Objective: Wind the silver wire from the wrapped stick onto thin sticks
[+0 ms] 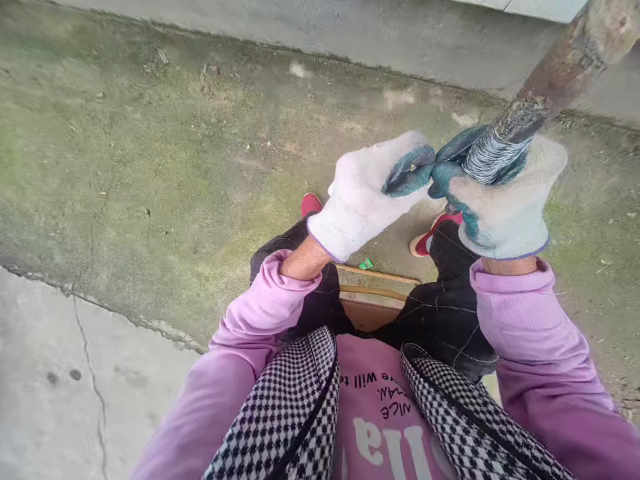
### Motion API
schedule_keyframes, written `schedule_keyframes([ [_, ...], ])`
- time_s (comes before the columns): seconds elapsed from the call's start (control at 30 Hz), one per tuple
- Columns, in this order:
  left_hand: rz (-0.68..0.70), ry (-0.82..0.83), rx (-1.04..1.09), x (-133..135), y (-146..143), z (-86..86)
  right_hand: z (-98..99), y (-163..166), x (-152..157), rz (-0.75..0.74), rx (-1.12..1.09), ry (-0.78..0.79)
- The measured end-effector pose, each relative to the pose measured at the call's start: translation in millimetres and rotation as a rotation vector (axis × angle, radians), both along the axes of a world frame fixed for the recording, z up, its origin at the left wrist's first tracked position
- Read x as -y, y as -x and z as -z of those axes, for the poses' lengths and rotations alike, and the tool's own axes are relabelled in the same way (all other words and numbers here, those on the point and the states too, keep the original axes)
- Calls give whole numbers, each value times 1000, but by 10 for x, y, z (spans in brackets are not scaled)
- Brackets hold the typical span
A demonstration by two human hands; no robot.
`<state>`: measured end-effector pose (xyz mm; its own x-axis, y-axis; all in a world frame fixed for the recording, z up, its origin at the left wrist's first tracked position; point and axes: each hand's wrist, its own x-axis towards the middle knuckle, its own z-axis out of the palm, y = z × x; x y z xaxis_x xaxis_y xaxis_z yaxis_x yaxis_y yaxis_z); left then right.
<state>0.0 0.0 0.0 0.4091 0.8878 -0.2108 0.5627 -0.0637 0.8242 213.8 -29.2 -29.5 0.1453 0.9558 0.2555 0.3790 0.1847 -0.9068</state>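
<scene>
A rough wooden pole (560, 83) slants in from the upper right, with thin silvery wire (495, 153) wound in tight turns around its lower end. My right hand (505, 207), in a white work glove with green-coated fingers, is closed around this wire-wound end. My left hand (377, 180), gloved the same way, is closed in a pinch left of the pole. Its fingertips meet those of my right hand; whatever is between them is too small to make out.
Below my hands are my red shoes (311, 203) and a wooden seat frame (377, 273) between my legs. A small green wrapper (366, 264) lies on the mossy ground (165, 153). A concrete ledge (320, 30) runs along the top; cracked paving (75, 387) lies lower left.
</scene>
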Motion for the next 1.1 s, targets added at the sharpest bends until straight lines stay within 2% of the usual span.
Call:
schedule_keyframes([
  [0.23, 21, 52, -116, -47, -47, -107, 13, -17, 12, 22, 164, -42],
  [0.37, 11, 42, -188, -39, -86, -134, -28, -19, 27, 42, 248, 46],
  [0.53, -1, 48, -170, -39, -98, -167, -97, -52, 32, 35, 335, 217],
  [0.63, -13, 74, -140, -32, -102, -158, -106, -86, 63, 12, 350, 215],
  [0.8, -81, 127, -21, 6, -164, -108, -62, -14, 134, 45, 291, 179],
  [0.93, -136, 291, 76, 21, -214, -100, 33, 91, 77, 140, 89, 107],
  [1.0, -166, 338, 101, 11, -217, -96, 83, 81, 36, 125, 9, 156],
  [1.1, -209, 308, 131, -16, -202, -85, 120, 1, 18, 69, -8, 349],
])
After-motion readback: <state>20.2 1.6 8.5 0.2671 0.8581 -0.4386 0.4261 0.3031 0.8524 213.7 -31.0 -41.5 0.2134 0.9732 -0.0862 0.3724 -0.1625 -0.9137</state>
